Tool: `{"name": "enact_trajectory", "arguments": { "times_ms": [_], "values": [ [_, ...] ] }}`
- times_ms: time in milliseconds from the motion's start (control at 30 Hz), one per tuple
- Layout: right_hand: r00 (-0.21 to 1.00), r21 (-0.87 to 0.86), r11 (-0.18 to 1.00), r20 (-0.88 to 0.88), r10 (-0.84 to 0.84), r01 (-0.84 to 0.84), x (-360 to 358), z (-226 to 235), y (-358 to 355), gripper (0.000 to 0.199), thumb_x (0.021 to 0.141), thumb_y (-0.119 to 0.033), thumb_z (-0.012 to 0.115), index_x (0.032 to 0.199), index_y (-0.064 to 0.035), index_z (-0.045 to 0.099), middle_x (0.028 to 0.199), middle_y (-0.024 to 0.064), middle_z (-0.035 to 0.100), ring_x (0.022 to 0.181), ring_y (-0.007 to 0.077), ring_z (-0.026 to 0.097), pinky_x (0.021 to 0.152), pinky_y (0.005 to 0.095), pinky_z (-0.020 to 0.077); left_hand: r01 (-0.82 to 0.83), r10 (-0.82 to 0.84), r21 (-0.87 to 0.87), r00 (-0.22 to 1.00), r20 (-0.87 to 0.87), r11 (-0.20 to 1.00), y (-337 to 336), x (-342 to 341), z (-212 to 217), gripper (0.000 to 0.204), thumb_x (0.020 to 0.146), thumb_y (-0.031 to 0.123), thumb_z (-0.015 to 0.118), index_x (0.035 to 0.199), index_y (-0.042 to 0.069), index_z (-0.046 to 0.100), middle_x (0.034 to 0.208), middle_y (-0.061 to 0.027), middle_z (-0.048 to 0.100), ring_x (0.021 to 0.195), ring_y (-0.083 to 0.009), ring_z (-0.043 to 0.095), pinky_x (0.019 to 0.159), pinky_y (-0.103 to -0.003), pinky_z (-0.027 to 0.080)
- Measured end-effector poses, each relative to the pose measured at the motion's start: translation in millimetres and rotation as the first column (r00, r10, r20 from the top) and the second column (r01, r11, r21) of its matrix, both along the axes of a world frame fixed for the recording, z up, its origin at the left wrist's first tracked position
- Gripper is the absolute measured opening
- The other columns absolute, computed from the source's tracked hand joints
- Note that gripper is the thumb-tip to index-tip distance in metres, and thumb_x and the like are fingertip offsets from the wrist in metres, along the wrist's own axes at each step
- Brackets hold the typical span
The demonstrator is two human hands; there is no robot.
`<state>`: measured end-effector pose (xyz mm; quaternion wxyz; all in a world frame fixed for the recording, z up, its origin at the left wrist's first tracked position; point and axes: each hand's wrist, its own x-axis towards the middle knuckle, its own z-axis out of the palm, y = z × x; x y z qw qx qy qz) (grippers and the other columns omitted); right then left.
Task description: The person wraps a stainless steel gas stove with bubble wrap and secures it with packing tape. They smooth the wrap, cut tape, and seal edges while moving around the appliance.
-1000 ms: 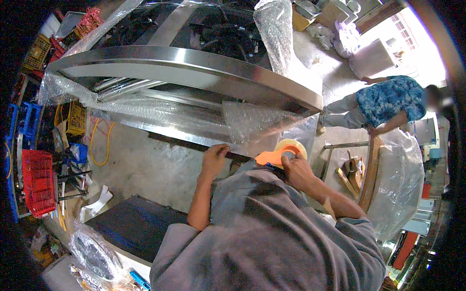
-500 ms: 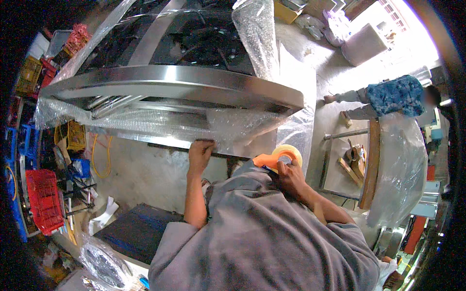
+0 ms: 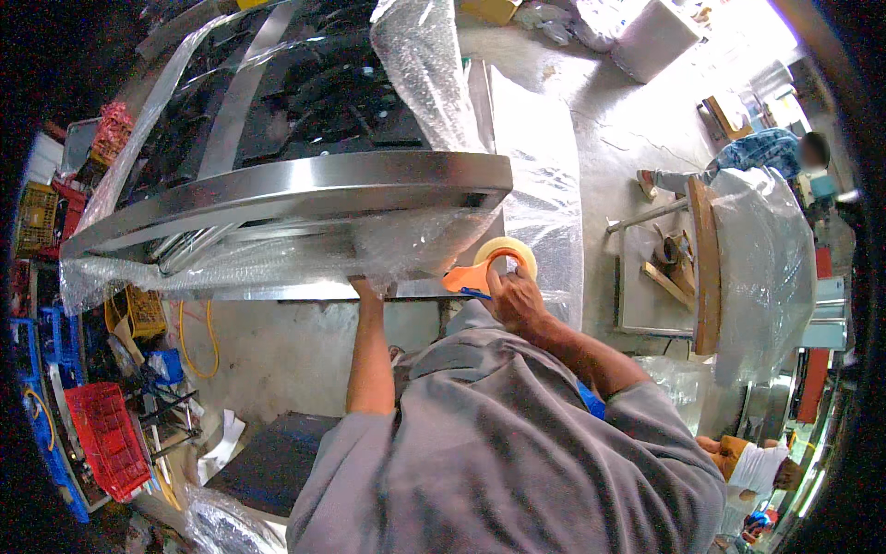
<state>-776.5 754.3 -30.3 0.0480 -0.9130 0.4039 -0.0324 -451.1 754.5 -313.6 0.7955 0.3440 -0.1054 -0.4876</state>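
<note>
A large stove-like unit with a black top and a curved stainless steel front rail (image 3: 323, 177) stands before me. Clear bubble wrap (image 3: 406, 242) hangs below the rail over its steel front. My left hand (image 3: 367, 286) reaches in at the lower edge of this wrap, its fingers hidden by the plastic. My right hand (image 3: 517, 294) is closed around an orange tape dispenser (image 3: 469, 279) carrying a roll of pale tape (image 3: 509, 247). The dispenser is close to the right front corner of the unit. A blue pen-like thing (image 3: 475, 294) shows beside the right hand's fingers.
On the right stands a table (image 3: 706, 268) with a wooden edge, plastic-wrapped. A person in a blue patterned shirt (image 3: 761, 152) is beyond it; another person (image 3: 752, 466) is at lower right. A red crate (image 3: 106, 439) and a yellow hose (image 3: 214, 342) are on the left.
My left hand has moved up under the bubble wrap, hiding its fingers. The right hand has shifted up and left with the tape dispenser. The person in blue has moved farther away.
</note>
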Motion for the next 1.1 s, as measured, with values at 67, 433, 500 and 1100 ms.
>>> {"name": "enact_trajectory", "arguments": {
  "times_ms": [67,433,500,1100],
  "values": [
    [0.999,0.006,1.0,-0.01,-0.031,0.031,-28.6,5.0,-3.1,0.048,0.084,-0.039,0.068,0.105,0.0024,0.056,0.068,0.0155,0.066,0.068,0.0354,0.067,0.096,0.046,0.0438,0.154,-0.149,-0.04,0.808,-0.571,0.987,-20.7,-46.5,46.5,0.045,0.092,0.037,0.061,0.129,0.011,0.056,0.126,-0.0059,0.058,0.11,-0.0256,0.057,0.089,-0.044,0.049],
    [0.921,0.006,0.941,-0.201,0.333,-0.338,-52.2,40.2,-144.8,0.049,0.079,-0.032,0.066,0.111,0.0037,0.057,0.073,0.0137,0.069,0.074,0.0322,0.068,0.092,0.044,0.0458,0.14,-0.147,0.33,0.989,-0.001,0.934,-9.9,-89.0,161.4,0.032,0.088,0.035,0.067,0.108,0.011,0.062,0.089,-0.0053,0.066,0.07,-0.023,0.062,0.064,-0.038,0.054],
    [0.829,-0.008,0.852,-0.238,0.507,-0.523,8.0,52.2,-179.6,0.046,0.078,-0.03,0.066,0.109,0.0024,0.057,0.073,0.0129,0.069,0.074,0.0316,0.068,0.092,0.0438,0.0459,-0.052,0.011,0.485,0.996,0.086,0.873,28.0,-56.2,82.9,0.031,0.099,0.032,0.053,0.113,0.007,0.064,0.105,-0.0074,0.067,0.091,-0.0204,0.063,0.078,-0.036,0.053],
    [-0.043,0.958,0.226,0.237,-0.971,0.174,-79.6,-33.0,-160.6,0.074,0.085,-0.064,0.064,0.09,0.0094,0.068,0.074,0.012,0.067,0.067,0.0223,0.066,0.064,0.0381,0.0523,0.174,-0.464,0.566,0.779,0.422,0.806,-98.7,-234.5,236.5,0.055,0.091,0.025,0.064,0.129,-0.009,0.044,0.133,-0.0264,0.05,0.123,-0.0325,0.05,0.105,-0.039,0.038]
  ]
}}
